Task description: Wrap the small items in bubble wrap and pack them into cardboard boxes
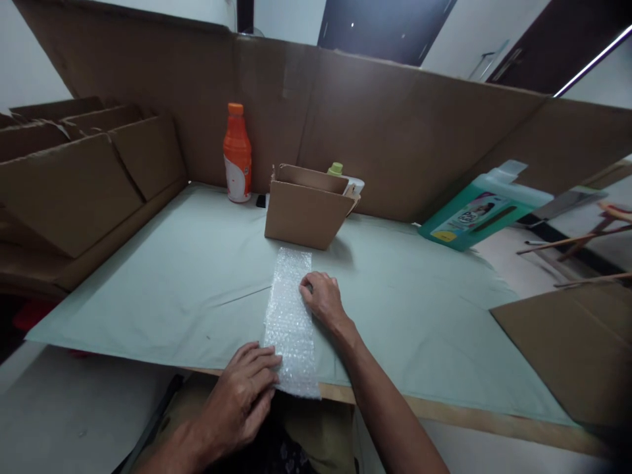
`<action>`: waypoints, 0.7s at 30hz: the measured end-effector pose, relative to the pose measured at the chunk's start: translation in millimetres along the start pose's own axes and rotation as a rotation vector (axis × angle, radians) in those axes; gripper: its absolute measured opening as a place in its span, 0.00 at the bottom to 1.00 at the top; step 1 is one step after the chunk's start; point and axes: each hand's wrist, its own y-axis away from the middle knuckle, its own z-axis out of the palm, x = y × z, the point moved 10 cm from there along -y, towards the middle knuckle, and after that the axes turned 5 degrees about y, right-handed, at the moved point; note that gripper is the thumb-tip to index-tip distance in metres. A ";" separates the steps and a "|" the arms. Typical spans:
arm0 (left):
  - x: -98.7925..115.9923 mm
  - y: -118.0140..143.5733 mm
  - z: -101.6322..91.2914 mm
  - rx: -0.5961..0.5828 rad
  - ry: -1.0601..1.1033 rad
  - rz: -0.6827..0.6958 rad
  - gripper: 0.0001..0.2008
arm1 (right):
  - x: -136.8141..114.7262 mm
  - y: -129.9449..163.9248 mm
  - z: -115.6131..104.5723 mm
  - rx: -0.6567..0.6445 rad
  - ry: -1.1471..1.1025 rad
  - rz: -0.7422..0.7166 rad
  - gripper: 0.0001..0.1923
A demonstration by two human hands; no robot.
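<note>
A long strip of clear bubble wrap lies flat on the cloth-covered table, its lower end reaching over the front edge. My left hand rests at the strip's lower left edge, with its fingers stretched out over the plastic and its thumb lower down. Beside the upper right edge of the strip is my right hand, its fingers bent together in a pinch. Something small and dark shows between those fingertips; its kind cannot be made out. Just beyond the strip's far end stands a small open cardboard box.
An orange bottle stands at the back by a cardboard wall. A green-capped bottle is partly hidden behind the box. At right are a jug of green liquid and a cardboard sheet; larger cardboard boxes stand at left.
</note>
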 end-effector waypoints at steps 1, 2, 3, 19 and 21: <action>-1.8 0.1 0.7 0.000 0.005 -0.006 0.11 | -1.1 1.5 -0.4 0.005 0.005 -0.002 0.07; -4.1 0.3 0.6 0.004 0.010 -0.016 0.11 | -2.1 3.2 -2.1 0.011 0.009 -0.004 0.06; -6.7 0.4 -0.4 0.011 0.017 -0.027 0.11 | -2.8 5.2 -5.0 0.019 0.011 -0.005 0.07; -34.7 -33.0 -46.6 0.207 0.189 -0.161 0.06 | -5.3 55.9 -16.4 -0.161 -0.646 -0.048 0.12; -46.6 -46.8 -47.1 0.183 0.194 -0.207 0.06 | 2.7 65.8 -22.4 -0.189 -0.803 0.045 0.15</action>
